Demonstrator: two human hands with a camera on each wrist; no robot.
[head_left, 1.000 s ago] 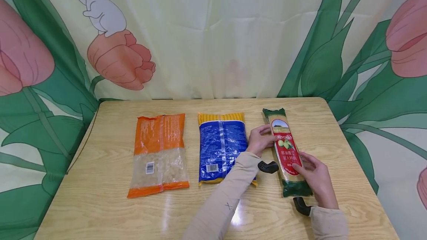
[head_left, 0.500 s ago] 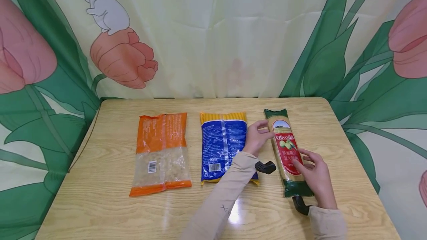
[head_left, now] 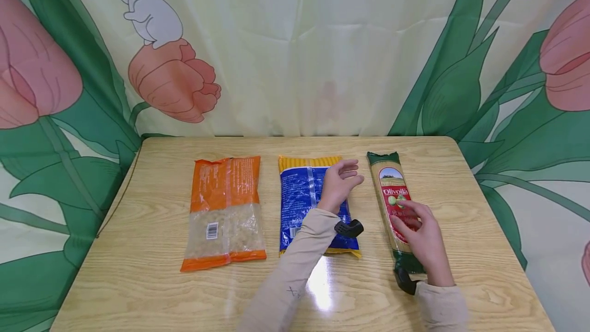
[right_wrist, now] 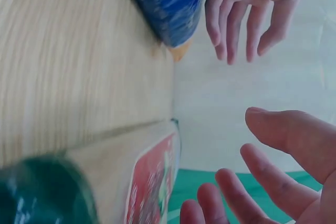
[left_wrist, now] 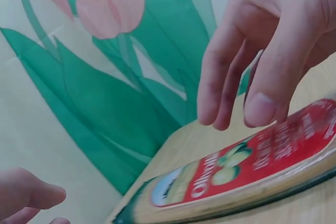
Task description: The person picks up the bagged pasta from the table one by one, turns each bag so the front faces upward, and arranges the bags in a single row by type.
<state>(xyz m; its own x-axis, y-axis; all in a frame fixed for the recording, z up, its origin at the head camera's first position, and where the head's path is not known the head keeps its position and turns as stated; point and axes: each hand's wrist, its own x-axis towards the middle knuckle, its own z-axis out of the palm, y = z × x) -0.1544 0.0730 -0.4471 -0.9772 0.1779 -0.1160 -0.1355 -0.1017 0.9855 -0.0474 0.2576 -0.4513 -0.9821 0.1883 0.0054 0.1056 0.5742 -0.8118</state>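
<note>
Head view: left hand [head_left: 340,183] in the air over the right part of the blue bag [head_left: 297,188], with fingers loose and a bit spread. Right hand [head_left: 424,232] just above the long pasta pack [head_left: 391,209], with thumb and fingers softly bent and apart. Pasta pack flat on the right side of the wooden table [head_left: 152,209], slanted, with red label [head_left: 394,191] up. Blue bag in the middle, orange bag [head_left: 226,188] on the left, both flat too. Behind the table, a curtain [head_left: 258,76] with big pink flowers [head_left: 39,73].
</note>
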